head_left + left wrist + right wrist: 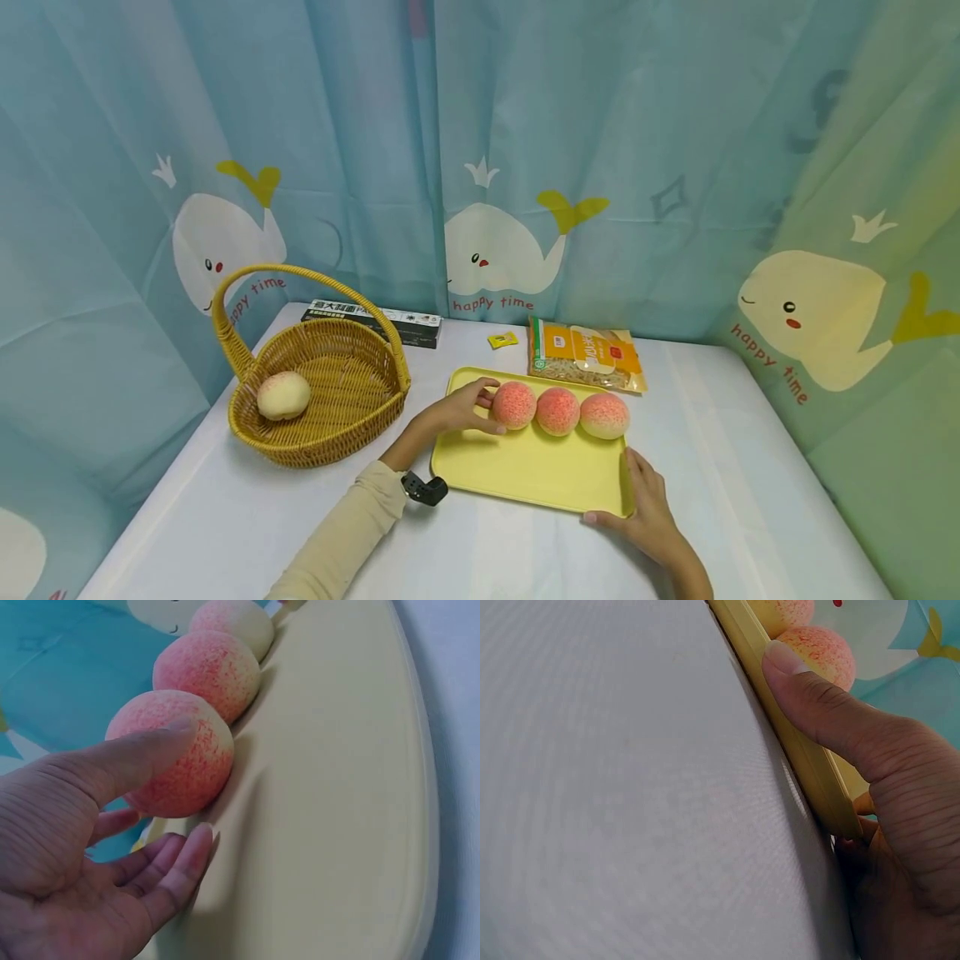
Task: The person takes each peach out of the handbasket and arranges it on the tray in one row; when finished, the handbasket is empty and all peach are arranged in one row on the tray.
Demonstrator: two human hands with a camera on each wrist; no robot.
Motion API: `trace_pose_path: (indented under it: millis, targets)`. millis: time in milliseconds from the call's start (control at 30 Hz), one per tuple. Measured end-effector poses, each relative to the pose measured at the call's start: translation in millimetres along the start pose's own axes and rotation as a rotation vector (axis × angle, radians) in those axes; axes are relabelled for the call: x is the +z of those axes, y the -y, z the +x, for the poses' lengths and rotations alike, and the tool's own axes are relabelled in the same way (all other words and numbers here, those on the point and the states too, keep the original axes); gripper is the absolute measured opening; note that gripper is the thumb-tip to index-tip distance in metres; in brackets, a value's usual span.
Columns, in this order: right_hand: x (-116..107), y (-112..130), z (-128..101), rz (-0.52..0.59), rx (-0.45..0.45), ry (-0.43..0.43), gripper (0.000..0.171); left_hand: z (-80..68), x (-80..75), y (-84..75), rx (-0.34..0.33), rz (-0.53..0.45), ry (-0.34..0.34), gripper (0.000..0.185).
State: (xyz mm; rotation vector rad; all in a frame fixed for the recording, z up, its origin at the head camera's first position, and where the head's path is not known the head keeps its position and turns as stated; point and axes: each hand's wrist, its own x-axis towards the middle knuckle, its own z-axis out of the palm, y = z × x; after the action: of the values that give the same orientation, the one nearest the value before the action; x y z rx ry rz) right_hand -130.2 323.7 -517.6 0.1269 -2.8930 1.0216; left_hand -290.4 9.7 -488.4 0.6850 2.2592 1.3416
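Three pink-and-cream peaches sit in a row along the far side of a yellow tray (517,475). My left hand (467,410) is at the leftmost peach (514,406), thumb and fingers spread at its left side. In the left wrist view the thumb overlaps this peach (191,780), and the other fingers lie apart below it. Beside it are the middle peach (558,411) and the right peach (605,416). My right hand (648,512) holds the tray's near right corner, its thumb against the front rim (780,724) and its fingers along the right side.
Left of the tray stands a wicker basket (352,392) with a tall handle and one pale peach (284,395) inside. Behind are a black-and-white box (408,327), a small yellow packet (502,340) and an orange food bag (585,354). Curtains border the white table.
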Motion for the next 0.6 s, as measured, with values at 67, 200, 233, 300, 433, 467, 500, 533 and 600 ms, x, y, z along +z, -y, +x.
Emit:
trace_pose_path:
  millis: [67,200,233,300,433,467,500,533,600]
  targets:
    - [0,0,0,0.004,0.001,0.001,0.12,-2.8,-1.8,0.9,-0.009,0.006,-0.015,0.084]
    - [-1,1,-1,-0.005,0.012,0.008,0.121,-9.4,-7.7,1.3,-0.025,-0.002,-0.04,0.086]
    - [-1,1,-1,-0.008,0.014,0.009,0.121,-11.3,-9.6,1.0,-0.025,0.001,-0.045,0.086]
    - [-2,1,-1,-0.011,0.016,0.012,0.121,-14.8,-13.6,-0.3,-0.019,0.018,-0.054,0.085]
    - [-2,1,-1,-0.003,0.012,0.012,0.121,-22.2,-21.0,-2.5,0.002,0.087,-0.069,0.082]
    - [-2,2,-1,-0.001,0.012,0.012,0.12,-24.2,-22.7,-2.5,0.007,0.106,-0.07,0.082]
    - [-2,2,-1,0.003,0.011,0.012,0.12,-26.3,-24.1,-2.8,0.006,0.119,-0.069,0.081]
    - [-2,2,-1,0.003,0.011,0.011,0.12,-28.8,-25.6,-2.8,0.01,0.134,-0.065,0.08]
    - [-2,1,-1,0.005,0.015,0.013,0.12,-34.4,-28.7,-3.1,0.021,0.157,-0.051,0.078]
